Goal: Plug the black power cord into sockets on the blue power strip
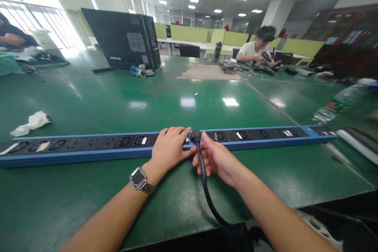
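A long blue power strip [112, 149] with black sockets lies across the green table. My left hand [170, 145] grips the strip near its middle, thumb along the front edge and fingers over the top. Just right of it, a black plug [195, 135] stands at the strip's centre, its thick cable [206, 185] curving down over the table's front edge. My right hand [217, 157] is closed about the plug and the top of the cable, thumb against the plug's right side. Its other fingers curl behind the cable. How deep the plug sits is hidden.
Crumpled white tissue [31, 123] lies at the left. Behind stand a black computer case [124, 41] and grey-blue gloves [142, 71]. To the right are a plastic bottle [345, 100] and a dark object with a white edge [358, 145]. A person [256, 49] works across the table.
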A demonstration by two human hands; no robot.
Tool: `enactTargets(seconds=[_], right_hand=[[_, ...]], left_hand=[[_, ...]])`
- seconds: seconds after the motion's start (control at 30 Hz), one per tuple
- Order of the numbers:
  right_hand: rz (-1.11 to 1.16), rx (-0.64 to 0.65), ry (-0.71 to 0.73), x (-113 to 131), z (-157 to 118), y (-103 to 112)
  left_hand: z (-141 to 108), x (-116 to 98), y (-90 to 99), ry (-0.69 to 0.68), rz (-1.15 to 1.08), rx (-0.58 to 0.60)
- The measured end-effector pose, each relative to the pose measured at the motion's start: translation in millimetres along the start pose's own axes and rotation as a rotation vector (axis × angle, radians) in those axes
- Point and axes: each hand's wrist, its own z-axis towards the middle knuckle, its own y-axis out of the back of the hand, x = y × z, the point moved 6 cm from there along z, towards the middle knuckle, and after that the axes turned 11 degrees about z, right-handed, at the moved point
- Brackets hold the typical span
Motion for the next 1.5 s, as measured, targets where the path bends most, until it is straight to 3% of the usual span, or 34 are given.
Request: enactTargets(seconds=[0.07, 0.2, 0.33, 0.47, 0.63, 0.77, 1.17, 1.5], right_hand=[[0.092, 0.015, -0.019, 6.5, 7.4, -15.7], [0.288, -0.026, 0.062, 21.9, 5.7, -15.2], [0.407, -0.025, 0.273, 55.1, -18.7, -0.6], [0.242, -0.067, 0.296, 73.5, -38.1, 26.3], [0.091, -0.149, 0.208, 55.9, -44.8, 75.4], [0.076, -0.212, 0.147, 40.5, -42.5, 94.7], [0.221, -0.34, 0.077, 31.9, -38.1, 90.9], [-0.022, -0.408, -0.054, 30.4, -36.6, 108.8]], left_hand=[[0.0, -1.4, -0.4, -0.006, 0.012, -0.001], [0.6, -2.2, -0.8, -0.003, 0.02, 0.011], [0.6, -2.2, -1.2, 0.005, 0.021, 0.006], [0.4, -1.7, -2.4, 0.013, 0.014, 0.013], [-0.3, -1.9, -2.3, 0.008, -0.004, -0.001], [-0.5, -2.1, -2.1, 0.009, 0.013, 0.004], [0.2, -3.1, 0.0, 0.011, 0.005, 0.021], [0.4, -3.6, -1.5, 0.007, 0.032, 0.013]])
